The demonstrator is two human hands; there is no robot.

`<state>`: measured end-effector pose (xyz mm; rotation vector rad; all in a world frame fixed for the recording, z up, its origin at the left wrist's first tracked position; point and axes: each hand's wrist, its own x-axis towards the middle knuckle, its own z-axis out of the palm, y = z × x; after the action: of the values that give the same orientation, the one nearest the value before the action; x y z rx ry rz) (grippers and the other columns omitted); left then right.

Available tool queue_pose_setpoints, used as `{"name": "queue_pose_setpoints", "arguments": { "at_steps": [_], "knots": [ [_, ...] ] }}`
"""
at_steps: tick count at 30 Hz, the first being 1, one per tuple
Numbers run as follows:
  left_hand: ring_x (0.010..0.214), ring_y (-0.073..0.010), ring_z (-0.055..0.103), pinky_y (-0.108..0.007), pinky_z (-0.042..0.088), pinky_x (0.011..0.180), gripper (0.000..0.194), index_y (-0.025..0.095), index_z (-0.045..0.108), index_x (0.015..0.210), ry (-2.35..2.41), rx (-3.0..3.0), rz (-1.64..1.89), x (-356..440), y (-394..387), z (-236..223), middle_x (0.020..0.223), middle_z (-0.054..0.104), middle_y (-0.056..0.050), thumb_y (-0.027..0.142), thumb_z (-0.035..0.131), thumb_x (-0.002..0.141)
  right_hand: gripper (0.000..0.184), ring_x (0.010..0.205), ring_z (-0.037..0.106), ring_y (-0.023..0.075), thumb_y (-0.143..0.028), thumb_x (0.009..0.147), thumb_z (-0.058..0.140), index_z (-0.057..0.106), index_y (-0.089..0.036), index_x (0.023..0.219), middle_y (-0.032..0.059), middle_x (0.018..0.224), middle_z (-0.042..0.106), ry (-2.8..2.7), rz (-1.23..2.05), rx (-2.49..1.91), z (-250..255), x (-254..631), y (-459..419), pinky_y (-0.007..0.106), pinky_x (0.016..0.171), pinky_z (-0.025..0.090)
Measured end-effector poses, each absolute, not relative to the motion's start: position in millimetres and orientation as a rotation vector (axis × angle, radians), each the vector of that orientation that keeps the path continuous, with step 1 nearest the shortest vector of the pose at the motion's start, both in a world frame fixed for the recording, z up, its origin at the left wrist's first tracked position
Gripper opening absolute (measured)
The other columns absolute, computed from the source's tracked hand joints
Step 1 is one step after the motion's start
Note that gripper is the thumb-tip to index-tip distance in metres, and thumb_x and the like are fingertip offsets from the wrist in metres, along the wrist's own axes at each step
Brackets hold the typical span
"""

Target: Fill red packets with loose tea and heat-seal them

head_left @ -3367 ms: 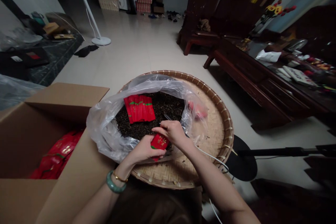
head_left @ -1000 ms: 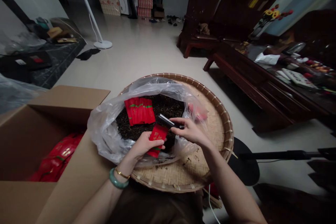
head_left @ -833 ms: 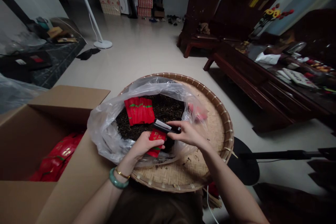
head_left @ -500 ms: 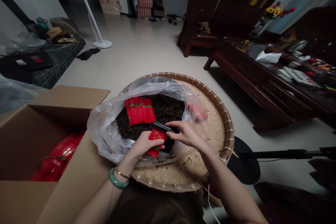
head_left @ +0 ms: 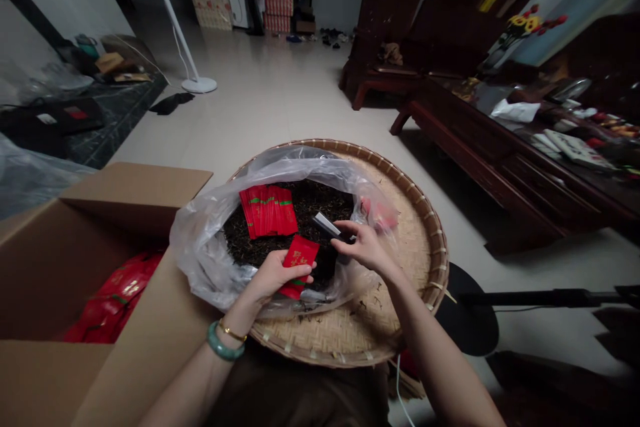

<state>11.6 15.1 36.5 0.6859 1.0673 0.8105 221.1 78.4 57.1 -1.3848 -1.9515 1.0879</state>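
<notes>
My left hand (head_left: pixel 273 275) pinching one red packet (head_left: pixel 297 263), my right hand (head_left: pixel 364 248) gripping one scoop (head_left: pixel 327 226), one packet stack (head_left: pixel 269 210) lying far left on tea leaves (head_left: pixel 320 203)

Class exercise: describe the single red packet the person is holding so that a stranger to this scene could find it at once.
Start at the round woven bamboo tray, which carries a clear plastic bag of dark loose tea leaves. At the bag's near edge, the left hand pinches one small red foil packet. Unlike the fanned stack of red packets lying on the tea, it is alone and held up.
</notes>
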Motion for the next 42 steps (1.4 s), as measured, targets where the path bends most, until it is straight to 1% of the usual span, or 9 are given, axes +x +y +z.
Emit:
{"name": "queue_pose_setpoints", "arguments": {
  "at_steps": [10,17,24,27,29,31,35,37,42],
  "knots": [
    [0.064,-0.0203,0.067,-0.022,0.052,0.055,0.055,0.009,0.064,0.084,1.061,0.706,0.802,17.5,14.7,33.9,0.083,0.07,-0.012,0.04,0.089,0.047,0.03,0.09,0.058,0.0202,-0.035,0.09,0.051,0.06,-0.019,0.114,0.0089,0.098,0.066,-2.164,0.69,-1.295,55.1,197.2,65.4,0.033,0.082,0.044],
    [0.062,-0.0232,0.066,-0.022,0.049,0.046,0.05,0.01,0.06,0.081,1.066,0.809,0.712,15.5,11.5,37.1,0.07,0.066,-0.01,0.042,0.085,0.052,0.036,0.066,0.053,0.0146,-0.041,0.094,0.042,0.058,-0.019,0.07,0.0036,0.069,0.058,-2.333,0.657,-1.062,55.7,166.6,65.2,0.025,0.064,0.04],
    [0.061,-0.0205,0.065,-0.023,0.049,0.05,0.057,0.009,0.06,0.091,0.973,0.764,0.708,11.6,6.8,38.5,0.088,0.068,-0.016,0.041,0.086,0.053,0.046,0.057,0.051,0.0123,-0.058,0.09,0.037,0.062,-0.019,0.086,0.0003,0.065,0.056,-1.876,1.091,-1.194,55.3,183.7,70.7,0.023,0.054,0.041],
    [0.063,-0.0203,0.064,-0.027,0.051,0.054,0.06,0.018,0.063,0.097,0.91,0.726,1.132,-11.8,-0.7,57.6,0.085,0.069,-0.008,0.049,0.086,0.052,0.06,0.049,0.048,0.0112,-0.065,0.088,0.026,0.057,-0.017,0.105,0.0002,0.066,0.054,-1.582,1.297,-1.252,50.0,196.4,75.7,0.022,0.042,0.036],
    [0.07,-0.0161,0.064,-0.023,0.051,0.056,0.077,0.039,0.056,0.114,0.748,0.709,1.718,-31.3,-3.7,77.5,0.104,0.066,0.003,0.068,0.079,0.046,0.066,0.047,0.048,0.0116,-0.069,0.086,0.023,0.055,-0.016,0.108,0.0015,0.067,0.056,-1.48,1.358,-1.268,44.4,202.1,77.9,0.022,0.038,0.035],
    [0.1,-0.0208,0.06,-0.022,0.053,0.064,0.096,0.042,0.045,0.129,0.683,0.731,1.95,-43.2,-2.0,93.3,0.133,0.05,0.003,0.078,0.072,0.044,0.068,0.047,0.05,0.0123,-0.069,0.086,0.021,0.055,-0.015,0.108,0.0021,0.067,0.057,-1.46,1.364,-1.291,38.9,203.2,78.4,0.022,0.037,0.035],
    [0.098,-0.0244,0.061,-0.03,0.052,0.078,0.077,0.027,0.051,0.124,1.004,0.794,1.525,-34.1,14.7,86.1,0.119,0.058,-0.009,0.043,0.084,0.057,0.045,0.061,0.057,0.0145,-0.057,0.087,0.042,0.061,-0.018,0.099,0.0026,0.074,0.063,-1.744,1.125,-1.348,30.5,189.9,77.0,0.025,0.052,0.045],
    [0.098,-0.0238,0.061,-0.03,0.051,0.081,0.065,0.014,0.057,0.113,1.163,0.797,1.394,-23.9,24.5,68.4,0.113,0.06,-0.014,0.039,0.083,0.058,0.03,0.075,0.06,0.0164,-0.045,0.086,0.053,0.063,-0.019,0.098,0.0038,0.084,0.067,-1.979,0.958,-1.302,27.0,177.2,78.2,0.028,0.067,0.047],
    [0.107,-0.0232,0.058,-0.03,0.05,0.088,0.062,0.014,0.055,0.115,1.183,0.7,1.422,-18.0,37.7,36.9,0.12,0.057,-0.014,0.037,0.078,0.062,0.024,0.091,0.058,0.0197,-0.034,0.085,0.06,0.062,-0.017,0.102,0.0087,0.097,0.067,-2.25,0.746,-1.269,16.8,139.7,94.5,0.032,0.082,0.043]
  ]
}}
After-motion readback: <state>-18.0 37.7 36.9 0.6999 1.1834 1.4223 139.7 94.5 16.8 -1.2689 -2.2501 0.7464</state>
